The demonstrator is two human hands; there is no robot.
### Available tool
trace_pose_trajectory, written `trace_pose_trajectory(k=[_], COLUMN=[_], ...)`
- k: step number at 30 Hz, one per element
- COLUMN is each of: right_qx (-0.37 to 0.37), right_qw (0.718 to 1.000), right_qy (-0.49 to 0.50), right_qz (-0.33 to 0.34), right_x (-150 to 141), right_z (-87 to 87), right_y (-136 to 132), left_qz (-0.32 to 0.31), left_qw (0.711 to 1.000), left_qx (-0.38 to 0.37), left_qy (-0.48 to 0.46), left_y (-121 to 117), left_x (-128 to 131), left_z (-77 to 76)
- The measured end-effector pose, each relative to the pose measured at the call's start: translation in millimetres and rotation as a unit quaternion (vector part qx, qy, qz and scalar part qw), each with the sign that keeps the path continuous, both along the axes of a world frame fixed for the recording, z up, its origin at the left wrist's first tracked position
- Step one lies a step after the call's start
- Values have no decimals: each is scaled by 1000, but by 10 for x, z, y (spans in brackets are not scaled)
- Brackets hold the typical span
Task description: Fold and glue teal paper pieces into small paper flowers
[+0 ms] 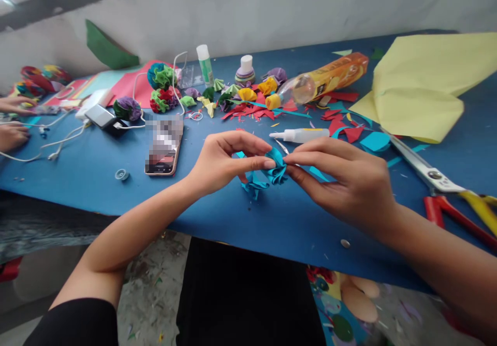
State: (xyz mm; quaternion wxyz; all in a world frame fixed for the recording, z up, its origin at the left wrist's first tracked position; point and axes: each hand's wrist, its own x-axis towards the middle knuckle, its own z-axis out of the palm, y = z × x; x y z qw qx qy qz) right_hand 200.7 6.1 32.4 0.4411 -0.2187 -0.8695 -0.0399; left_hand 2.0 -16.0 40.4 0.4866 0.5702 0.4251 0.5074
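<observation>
Between the fingertips of both hands is a small pleated blue paper flower (276, 169), held just above the table. My left hand (219, 160) pinches it from the left, thumb in front and fingers behind. From the right, my right hand (349, 178) closes thumb and fingertips on its edge. Another crumpled blue paper piece (254, 186) shows below the left fingers, partly hidden by them. Just behind the right fingertips lies a clear glue bottle (305, 135) on its side.
Large scissors (438, 178) lie at the right by yellow paper (423, 87). Behind are red scraps (252, 110), an orange-labelled bottle (326, 79) and a glue stick (205, 66). A phone (165, 149) lies left; another person's hands (13, 129) rest at the far left.
</observation>
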Motion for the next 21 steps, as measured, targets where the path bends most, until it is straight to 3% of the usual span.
trace_pose_trajectory(k=[13, 21], right_qx=[-8, -26], right_qw=[1000, 1000], right_qy=[3, 7], right_qz=[-9, -13], right_x=[20, 24], right_z=[32, 12], right_y=[13, -2], left_qz=[-11, 23], left_qw=[998, 997], left_qx=[60, 57], left_qy=[19, 41], left_y=[-10, -40], left_x=[-15, 11], left_z=[-41, -4])
